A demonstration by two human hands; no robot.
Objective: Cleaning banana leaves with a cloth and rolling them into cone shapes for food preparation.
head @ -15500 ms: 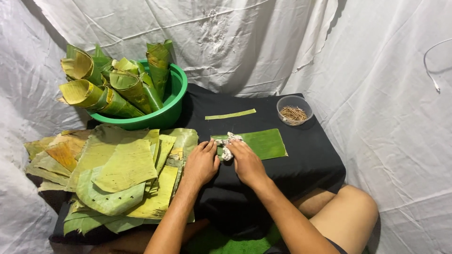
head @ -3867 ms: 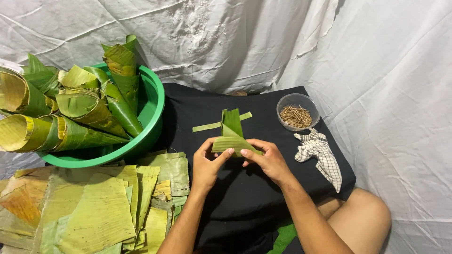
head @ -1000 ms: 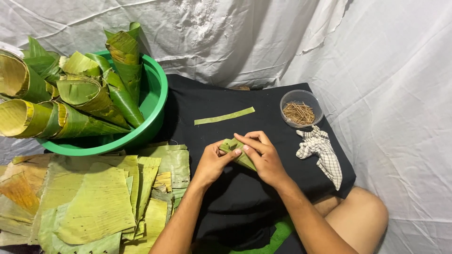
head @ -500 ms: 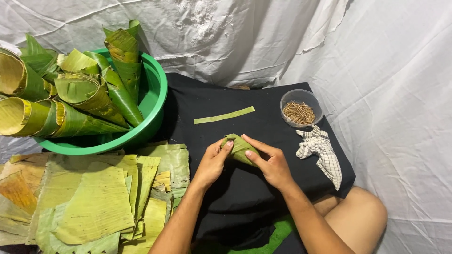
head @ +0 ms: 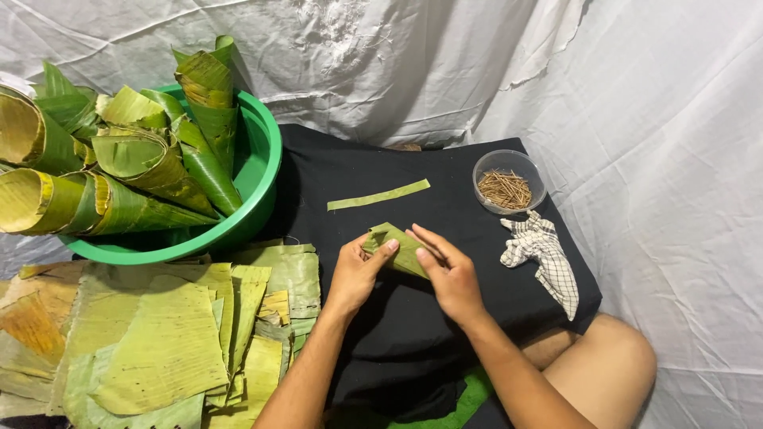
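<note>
Right now I see both hands closed on one small folded leaf packet (head: 397, 248) mid-cloth, my left hand (head: 355, 274) pinching its near end, my right hand (head: 449, 274) pressing fingers flat along its top, with bare black cloth (head: 413, 334) open all round them. Beyond it lie one loose leaf strip (head: 378, 195), one clear bowl of sticks (head: 509, 181) and one checked rag (head: 544, 254) near the table's right edge. To the left sit one green basin (head: 258, 187) with six or so leaf cones (head: 151, 163) and a stack of flat leaves (head: 159, 338), white sheeting (head: 675, 159) draped all around.
</note>
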